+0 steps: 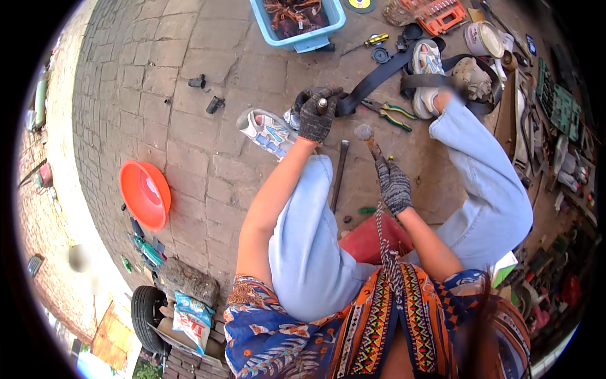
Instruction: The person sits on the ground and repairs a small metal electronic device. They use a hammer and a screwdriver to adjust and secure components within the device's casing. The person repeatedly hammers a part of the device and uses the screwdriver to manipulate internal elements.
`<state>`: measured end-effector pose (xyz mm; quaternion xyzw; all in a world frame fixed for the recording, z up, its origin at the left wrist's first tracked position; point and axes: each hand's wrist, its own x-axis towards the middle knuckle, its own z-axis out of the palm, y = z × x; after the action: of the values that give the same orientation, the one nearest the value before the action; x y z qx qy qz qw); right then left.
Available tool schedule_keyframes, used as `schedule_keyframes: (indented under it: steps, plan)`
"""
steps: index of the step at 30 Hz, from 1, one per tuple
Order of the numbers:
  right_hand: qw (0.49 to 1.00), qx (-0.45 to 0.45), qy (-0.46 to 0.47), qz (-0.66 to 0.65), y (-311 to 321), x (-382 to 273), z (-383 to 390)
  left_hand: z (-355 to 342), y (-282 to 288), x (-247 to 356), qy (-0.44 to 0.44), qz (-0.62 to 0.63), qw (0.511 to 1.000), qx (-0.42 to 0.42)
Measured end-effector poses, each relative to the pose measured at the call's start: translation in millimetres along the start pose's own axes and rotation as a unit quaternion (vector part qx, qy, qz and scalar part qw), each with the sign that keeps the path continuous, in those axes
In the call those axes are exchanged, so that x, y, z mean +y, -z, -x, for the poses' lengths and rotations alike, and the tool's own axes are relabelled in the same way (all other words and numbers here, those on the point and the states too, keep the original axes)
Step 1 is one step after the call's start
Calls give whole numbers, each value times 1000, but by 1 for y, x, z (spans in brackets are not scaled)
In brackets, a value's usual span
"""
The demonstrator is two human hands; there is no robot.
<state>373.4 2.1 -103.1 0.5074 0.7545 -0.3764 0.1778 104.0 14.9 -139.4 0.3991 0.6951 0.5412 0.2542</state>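
Observation:
My gloved left hand (pixel 314 115) is closed round a short metal cylinder (pixel 322 103), its end facing up, at the near end of a black strap (pixel 386 72). The strap runs to my right shoe (pixel 427 63), where a length of it crosses the shoe. My gloved right hand (pixel 392 186) grips a hammer, its round head (pixel 364 132) raised below and right of my left hand. Yellow-and-green pliers (pixel 396 117) lie beside the strap. A long metal bar (pixel 339 178) lies between my legs. My left shoe (pixel 264 131) is partly behind my left hand.
A blue tub (pixel 302 41) of coppery parts, a screwdriver (pixel 363 44) and an orange case (pixel 440 16) lie ahead. Small black parts (pixel 214 104) and a red basin (pixel 132 189) are leftward, a tyre (pixel 146 319) lower left. Green cases (pixel 562 107) and cluttered tools line the right.

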Motion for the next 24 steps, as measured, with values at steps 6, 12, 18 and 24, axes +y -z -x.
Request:
schedule_keyframes:
  steps: [6, 12, 18, 24]
  plan:
    - [990, 96, -106, 4, -18, 9, -9, -5, 8, -27, -35, -23, 996, -78]
    - [978, 190, 76, -39, 12, -48, -33, 3, 21, -45, 101, 6, 987, -125]
    - [958, -51, 257, 117, 108, -223, -84, -7, 47, -53, -47, -325, 914, -240]
    - [922, -96, 237, 292, 101, -192, -160, -3, 69, -18, 87, -570, 762, -296]
